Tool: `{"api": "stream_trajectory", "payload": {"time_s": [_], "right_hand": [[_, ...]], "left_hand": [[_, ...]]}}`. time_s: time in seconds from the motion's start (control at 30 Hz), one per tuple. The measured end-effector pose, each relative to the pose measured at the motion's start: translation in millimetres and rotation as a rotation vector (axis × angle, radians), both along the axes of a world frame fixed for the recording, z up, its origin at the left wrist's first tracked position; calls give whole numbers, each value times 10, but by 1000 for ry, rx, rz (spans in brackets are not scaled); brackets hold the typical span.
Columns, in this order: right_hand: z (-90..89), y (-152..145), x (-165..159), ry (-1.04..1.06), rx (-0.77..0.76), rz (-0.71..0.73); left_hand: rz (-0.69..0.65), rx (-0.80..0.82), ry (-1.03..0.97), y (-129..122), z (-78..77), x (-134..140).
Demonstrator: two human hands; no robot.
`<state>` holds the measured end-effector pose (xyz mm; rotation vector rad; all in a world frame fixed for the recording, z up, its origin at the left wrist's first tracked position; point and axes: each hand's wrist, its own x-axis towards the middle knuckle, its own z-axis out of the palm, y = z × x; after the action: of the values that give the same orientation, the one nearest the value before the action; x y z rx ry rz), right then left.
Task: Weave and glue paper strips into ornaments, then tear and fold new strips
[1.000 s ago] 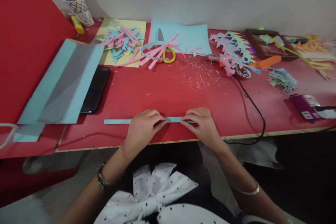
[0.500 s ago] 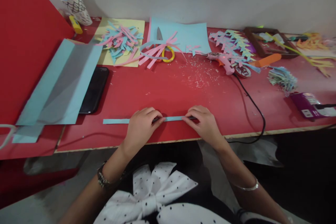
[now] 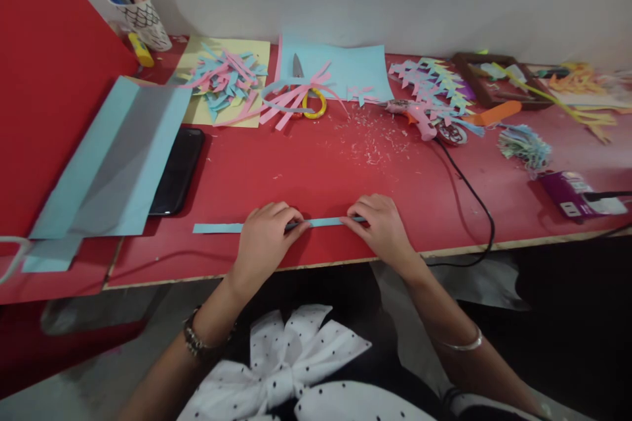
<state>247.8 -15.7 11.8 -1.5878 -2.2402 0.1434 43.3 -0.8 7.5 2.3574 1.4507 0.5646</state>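
A narrow light-blue paper strip [image 3: 324, 222] lies level near the front edge of the red table, its left end reaching out past my left hand. My left hand [image 3: 269, 233] pinches the strip around its middle between thumb and fingers. Farther right, my right hand [image 3: 378, 223] is closed in a pinch on the strip's other end. A short stretch of blue paper shows between the two hands. Whatever part of the strip lies beneath the fingers is hidden.
Left are blue paper sheets [image 3: 64, 191] over a black phone [image 3: 178, 174]. Along the back lie a heap of cut strips [image 3: 230, 75], scissors with yellow handles [image 3: 316, 105] and a pink glue gun [image 3: 415, 115]. Its black cord [image 3: 474, 191] runs toward the front edge; a purple power strip [image 3: 567, 194] lies right.
The view has shifted slightly. Both hands keep their pinch on the blue strip, with the right hand tilted a little differently.
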Motion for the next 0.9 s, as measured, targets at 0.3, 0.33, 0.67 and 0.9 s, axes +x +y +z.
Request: {"api": "stream_trajectory", "payload": {"time_s": [0.3,0.33,0.67,0.9], "right_hand": [[2,-60,28,-26,14,-83],[1,-66,33,-19,7,-77],[23,-91,51,40,-13,-79],[42,-124,131,114,-44,-89]], "left_hand": [[-41,-21,-10,7,10,-30],[-74,-13,2,4,19,-13],[-88,66,87,3,30,323],[-61,102,100,-9,4,303]]}}
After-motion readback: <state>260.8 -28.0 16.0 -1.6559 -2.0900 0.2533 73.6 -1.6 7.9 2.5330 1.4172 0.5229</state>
